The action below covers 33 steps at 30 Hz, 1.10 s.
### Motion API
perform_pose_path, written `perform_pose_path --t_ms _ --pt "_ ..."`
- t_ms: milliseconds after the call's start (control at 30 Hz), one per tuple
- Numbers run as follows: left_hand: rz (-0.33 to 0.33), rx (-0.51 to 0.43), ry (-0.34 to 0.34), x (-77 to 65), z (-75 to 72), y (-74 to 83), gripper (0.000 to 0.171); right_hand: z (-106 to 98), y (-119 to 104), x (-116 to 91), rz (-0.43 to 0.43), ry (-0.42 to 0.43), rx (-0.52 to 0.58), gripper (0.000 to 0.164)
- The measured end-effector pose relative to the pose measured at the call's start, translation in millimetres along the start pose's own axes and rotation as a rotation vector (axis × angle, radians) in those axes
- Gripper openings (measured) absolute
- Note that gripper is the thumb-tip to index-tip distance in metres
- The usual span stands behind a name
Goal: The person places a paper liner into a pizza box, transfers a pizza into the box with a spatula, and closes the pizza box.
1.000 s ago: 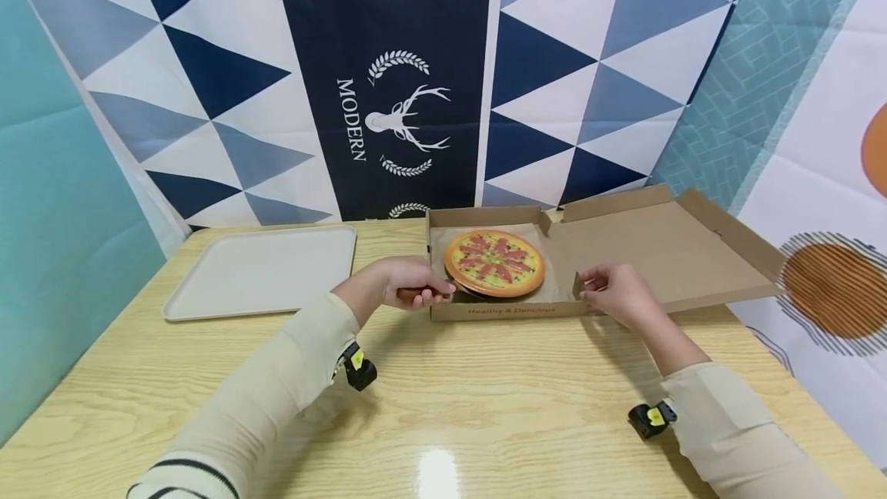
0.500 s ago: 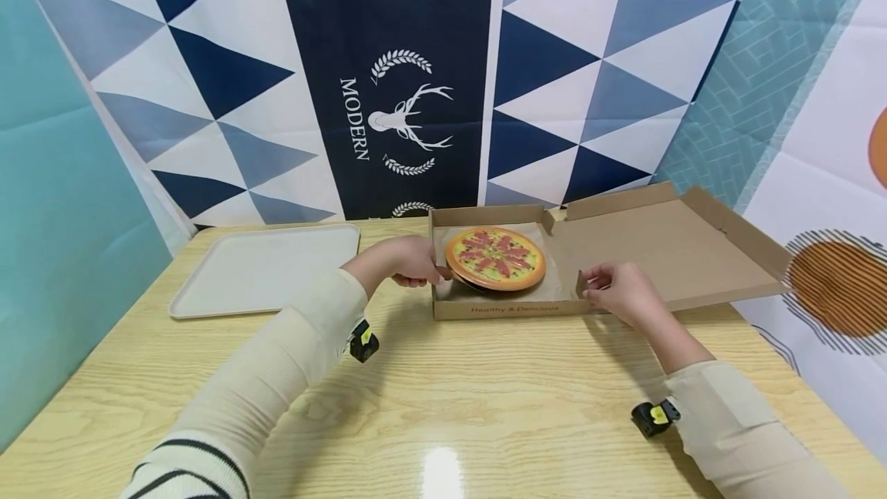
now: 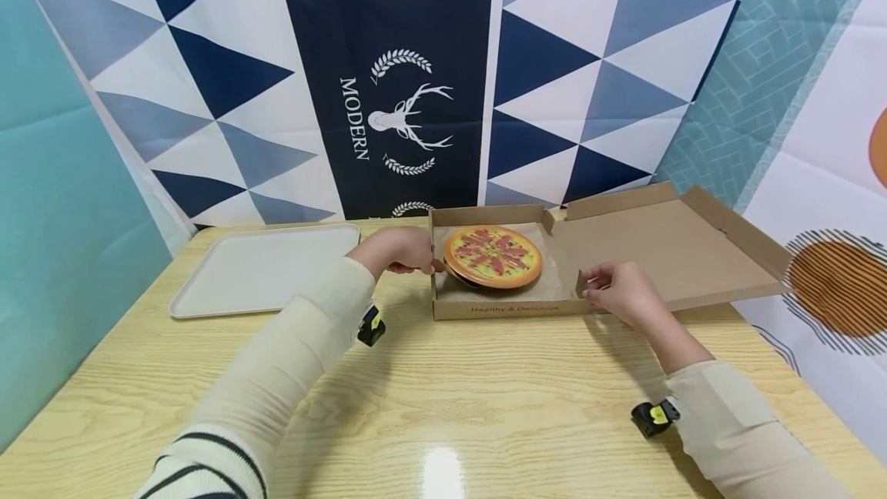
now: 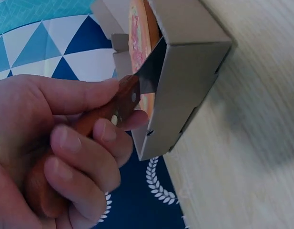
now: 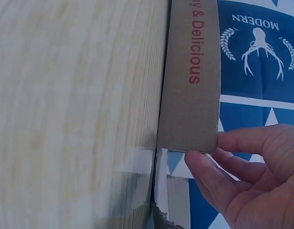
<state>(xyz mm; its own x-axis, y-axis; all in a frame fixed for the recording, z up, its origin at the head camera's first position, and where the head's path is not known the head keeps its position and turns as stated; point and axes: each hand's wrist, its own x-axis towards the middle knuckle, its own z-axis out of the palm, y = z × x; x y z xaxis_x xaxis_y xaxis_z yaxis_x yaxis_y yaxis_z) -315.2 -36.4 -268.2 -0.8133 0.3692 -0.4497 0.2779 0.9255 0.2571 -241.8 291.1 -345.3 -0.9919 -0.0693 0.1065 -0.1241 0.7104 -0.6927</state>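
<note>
My left hand [image 3: 410, 249] grips the riveted wooden handle of a spatula [image 4: 127, 95] at the left side of an open cardboard pizza box [image 3: 453, 311]. Its dark, flat blade [image 4: 153, 69] reaches over the box's side wall and under the left edge of a round pizza [image 3: 493, 256]. The pizza sits inside the box, above the paper lining [image 3: 552, 276]; how far it is raised I cannot tell. At the box's front right corner my right hand [image 3: 617, 287] pinches the cardboard between thumb and fingers, plain in the right wrist view too [image 5: 251, 176].
The box's lid [image 3: 658, 252] lies folded open to the right, its flaps standing up. To the left, a pale rectangular tray [image 3: 266, 272] rests on the wooden table [image 3: 443, 399]. Patterned fabric [image 3: 395, 137] hangs right behind the table.
My left hand has moved away from me, from the box's front left corner to its left side, swinging the spatula handle around. The pizza has shifted slightly back and left. My right hand stays put.
</note>
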Motion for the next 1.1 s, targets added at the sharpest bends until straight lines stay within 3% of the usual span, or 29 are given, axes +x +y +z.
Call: perform_pose_path --t_ms 100,300,433,633,800,1100 --pt "-0.022 0.026 0.009 2.4 -2.7 2.2 0.020 -0.6 -0.3 -0.7 -0.001 -0.002 0.000 0.027" --pt "-0.018 0.111 -0.004 2.2 -12.6 11.2 0.035 -0.1 -0.2 -0.8 0.008 -0.003 0.010 0.028" --pt "-0.024 0.143 -0.030 -0.4 -22.1 18.9 0.030 0.2 0.5 -0.6 0.007 0.004 0.011 0.027" --pt "-0.064 0.089 -0.101 -6.5 -36.7 28.9 0.015 0.3 -0.4 -0.4 0.022 -0.004 0.008 0.027" --pt "-0.081 0.085 -0.143 -10.9 -45.7 35.8 0.017 -0.3 -0.6 -0.7 0.033 -0.009 0.011 0.028" --pt "-0.050 0.129 -0.107 -10.7 -47.2 32.1 0.020 0.0 -0.3 -0.5 0.027 0.000 0.014 0.028"
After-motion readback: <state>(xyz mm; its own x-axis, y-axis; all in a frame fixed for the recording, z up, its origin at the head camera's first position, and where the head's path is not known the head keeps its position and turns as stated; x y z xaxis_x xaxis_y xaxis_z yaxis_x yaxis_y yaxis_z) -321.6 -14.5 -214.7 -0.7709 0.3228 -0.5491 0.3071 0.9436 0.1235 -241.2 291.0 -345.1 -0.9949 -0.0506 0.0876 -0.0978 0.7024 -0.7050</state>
